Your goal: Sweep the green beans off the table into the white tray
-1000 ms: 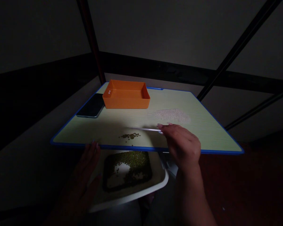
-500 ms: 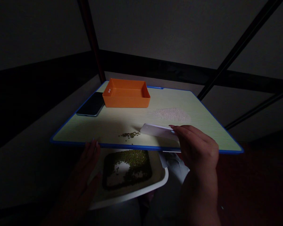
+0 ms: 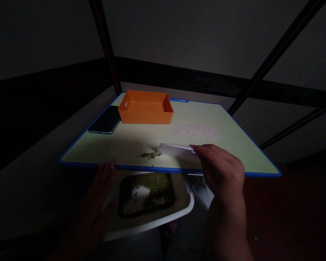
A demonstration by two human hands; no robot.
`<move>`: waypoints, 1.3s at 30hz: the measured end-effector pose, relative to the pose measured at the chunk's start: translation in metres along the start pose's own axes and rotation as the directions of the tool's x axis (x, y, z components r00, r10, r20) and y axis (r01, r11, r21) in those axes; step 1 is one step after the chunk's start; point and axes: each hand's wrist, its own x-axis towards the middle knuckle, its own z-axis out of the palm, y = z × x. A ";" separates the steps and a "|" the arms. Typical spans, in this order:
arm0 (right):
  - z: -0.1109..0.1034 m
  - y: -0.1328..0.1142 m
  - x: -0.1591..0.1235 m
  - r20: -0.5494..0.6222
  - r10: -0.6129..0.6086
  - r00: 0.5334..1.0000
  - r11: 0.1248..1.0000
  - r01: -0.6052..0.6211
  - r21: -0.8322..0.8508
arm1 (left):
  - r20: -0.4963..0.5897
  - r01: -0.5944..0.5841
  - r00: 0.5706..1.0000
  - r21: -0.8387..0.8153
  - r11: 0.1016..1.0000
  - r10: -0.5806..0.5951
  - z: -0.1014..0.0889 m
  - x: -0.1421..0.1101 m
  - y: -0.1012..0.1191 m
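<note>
My right hand (image 3: 222, 163) pinches a white flat scraper (image 3: 176, 150) on edge on the blue-rimmed board (image 3: 233, 148). The scraper's left end is beside a small scatter of green beans (image 3: 149, 155), which look like mung beans, near the board's front edge. Below that edge, a white tub (image 3: 179, 214) holds more green beans (image 3: 154, 181), spread in a ring around a bare patch. My left hand (image 3: 97, 199), dim in shadow, is at the tub's left side. Its fingers are stretched out with the tips by the board's edge, the thumb apart.
An orange open box (image 3: 146, 116) stands at the back left of the board. Left of it lies a dark phone or tablet (image 3: 105, 119). A thin patch of pale pinkish grains (image 3: 199, 131) is spread right of centre, behind the scraper.
My right hand has shifted slightly left with the scraper, bringing its left end to the right side of the scattered beans. My left hand has stayed nearly still.
</note>
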 end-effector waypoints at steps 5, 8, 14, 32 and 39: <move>-0.004 -0.001 -0.001 0.026 0.023 0.999 1.000 -0.023 0.018 | 0.004 0.005 1.000 -0.001 1.000 -0.005 0.002 0.000 -0.002; -0.006 0.000 -0.002 0.036 0.033 0.999 0.999 -0.034 0.036 | -0.001 0.010 1.000 -0.004 1.000 -0.010 0.002 0.000 -0.001; -0.010 0.001 -0.003 0.038 0.035 0.999 0.998 -0.037 0.059 | -0.009 -0.004 1.000 -0.016 1.000 0.004 -0.001 0.000 0.001; -0.007 -0.013 0.000 0.117 0.095 0.989 0.970 -0.118 0.213 | 0.051 0.057 0.997 -0.038 0.998 -0.055 -0.002 -0.002 0.001; 0.009 -0.010 0.010 0.069 0.118 0.991 0.963 -0.131 0.236 | 0.052 0.055 0.997 -0.041 0.998 -0.052 -0.001 -0.002 0.001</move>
